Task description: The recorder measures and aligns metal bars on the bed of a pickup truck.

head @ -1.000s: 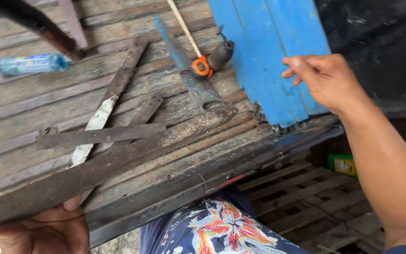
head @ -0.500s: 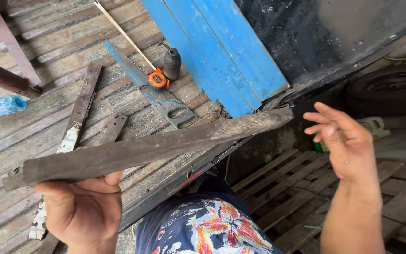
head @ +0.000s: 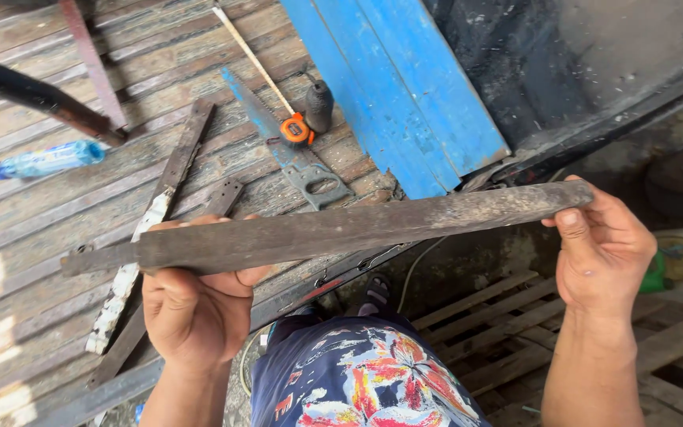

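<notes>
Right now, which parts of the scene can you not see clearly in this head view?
- Left hand: its palm is hidden behind the long plank that it grips.
- Saw: part of the blade lies under the tape measure.
- Bottle: label too blurred to tell.
- Green container: mostly hidden behind the right hand.
- Blue board: cut off by the top edge.

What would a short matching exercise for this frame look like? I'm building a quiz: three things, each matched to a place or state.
Things:
1. dark wooden strip
2. plastic bottle
3. tape measure

Places or states:
A. lying on the handsaw
B. held at both ends by the left hand and right hand
C. lying alone on the planks at far left

Pairs: 1-B, 2-C, 3-A
</notes>
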